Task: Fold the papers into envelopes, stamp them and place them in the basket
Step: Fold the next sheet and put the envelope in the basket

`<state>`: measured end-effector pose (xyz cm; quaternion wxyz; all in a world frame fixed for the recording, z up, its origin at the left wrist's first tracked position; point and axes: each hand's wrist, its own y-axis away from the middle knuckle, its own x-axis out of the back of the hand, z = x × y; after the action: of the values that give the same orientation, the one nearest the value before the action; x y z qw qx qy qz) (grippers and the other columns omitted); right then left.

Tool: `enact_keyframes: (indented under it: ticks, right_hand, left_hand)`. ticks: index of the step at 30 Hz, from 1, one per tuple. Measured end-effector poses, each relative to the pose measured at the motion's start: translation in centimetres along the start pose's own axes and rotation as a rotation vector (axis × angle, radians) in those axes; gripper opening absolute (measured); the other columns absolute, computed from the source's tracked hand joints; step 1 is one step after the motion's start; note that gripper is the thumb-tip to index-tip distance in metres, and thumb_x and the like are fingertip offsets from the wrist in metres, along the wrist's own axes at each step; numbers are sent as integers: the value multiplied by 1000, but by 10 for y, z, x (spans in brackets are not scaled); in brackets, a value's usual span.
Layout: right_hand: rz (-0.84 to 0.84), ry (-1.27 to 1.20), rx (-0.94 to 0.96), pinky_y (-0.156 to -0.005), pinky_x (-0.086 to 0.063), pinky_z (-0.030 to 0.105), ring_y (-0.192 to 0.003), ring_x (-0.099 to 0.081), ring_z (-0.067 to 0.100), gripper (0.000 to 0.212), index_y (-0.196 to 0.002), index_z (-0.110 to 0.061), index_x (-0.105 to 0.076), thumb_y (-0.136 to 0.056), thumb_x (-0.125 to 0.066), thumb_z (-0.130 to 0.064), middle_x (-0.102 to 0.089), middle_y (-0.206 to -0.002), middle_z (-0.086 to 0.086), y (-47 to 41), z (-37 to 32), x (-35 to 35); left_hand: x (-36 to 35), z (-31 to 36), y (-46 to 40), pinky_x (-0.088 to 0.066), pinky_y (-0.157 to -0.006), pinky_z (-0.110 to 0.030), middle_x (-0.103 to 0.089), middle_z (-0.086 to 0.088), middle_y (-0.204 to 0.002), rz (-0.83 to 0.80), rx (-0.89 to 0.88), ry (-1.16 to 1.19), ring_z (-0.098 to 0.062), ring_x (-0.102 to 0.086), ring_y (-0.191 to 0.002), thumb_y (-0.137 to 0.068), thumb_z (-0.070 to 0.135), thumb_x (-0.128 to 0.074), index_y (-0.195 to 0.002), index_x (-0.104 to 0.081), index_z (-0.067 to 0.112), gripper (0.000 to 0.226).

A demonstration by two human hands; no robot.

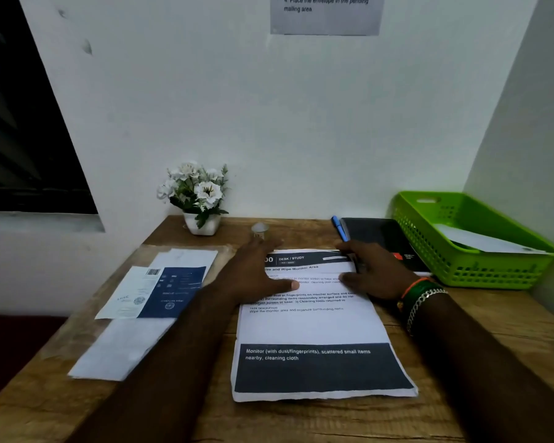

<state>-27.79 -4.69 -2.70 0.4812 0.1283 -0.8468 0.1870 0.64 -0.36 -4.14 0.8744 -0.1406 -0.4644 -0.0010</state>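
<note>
Both hands seemingly flat on paper [314,327]

Left grip [256,273] and right grip [373,273] lie flat, fingers spread.

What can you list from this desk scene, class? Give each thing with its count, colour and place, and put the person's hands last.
printed sheet: one, white with dark bands, desk centre, under both hands
paper stack: one, white and blue, desk left
flower pot: one, white with white flowers, back of desk
small clear object: one, beyond the left hand; what it is cannot be told
pen: one, blue, beside the notebook
notebook: one, black, back right
basket: one, green, right edge, holding white paper
wall notice: one, grey, top
desk: one, brown wood
left hand: flat on the sheet
right hand: on the sheet's top right, bracelets at wrist
</note>
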Motion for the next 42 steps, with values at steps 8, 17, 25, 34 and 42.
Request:
enact_keyframes:
  ticks: [8,17,25,34,42]
  right_hand:
    - [69,-68,26,-109,-42,50,-130,-46,26,95,-146,-30,-42,-57,-68,-46,-46,-143,3,0,1,-2]
    - [375,-278,243,-80,-53,32,-87,-67,8,19,-89,-24,-73,-79,-72,-39,-72,-89,-12,7,-16,14]
    - [90,-88,269,-62,-43,13,-71,-65,7,7,-78,-27,-75,-84,-78,-25,-72,-76,-10,14,-38,-5]
    - [-7,30,255,-78,-54,33,-85,-63,7,12,-97,-31,-76,-86,-73,-33,-66,-96,-10,11,-48,-18]
    - [20,114,42,-70,-45,9,-82,-67,6,7,-87,-25,-82,-80,-79,-25,-76,-89,-6,16,-33,6]
  left_hand:
    - [-1,6,0,-41,-111,-46,-40,10,-133,146,-77,-18,-18,-38,-130,-53,72,-84,-147,-38,46,108]
    - [25,28,4,-54,-65,-32,-68,10,-67,318,-129,171,-3,-64,-64,-73,68,-76,-88,-74,32,39]
    - [4,29,3,-53,-69,-32,-69,10,-79,6,-146,25,-4,-63,-73,-83,43,-78,-86,-76,30,13]
    - [-6,32,-1,-54,-74,-30,-70,10,-83,-68,-55,21,-4,-64,-78,-80,34,-85,-98,-81,28,19]
    - [12,17,2,-46,-66,-24,-70,13,-63,27,162,-49,2,-63,-65,-71,32,-91,-68,-80,24,14]
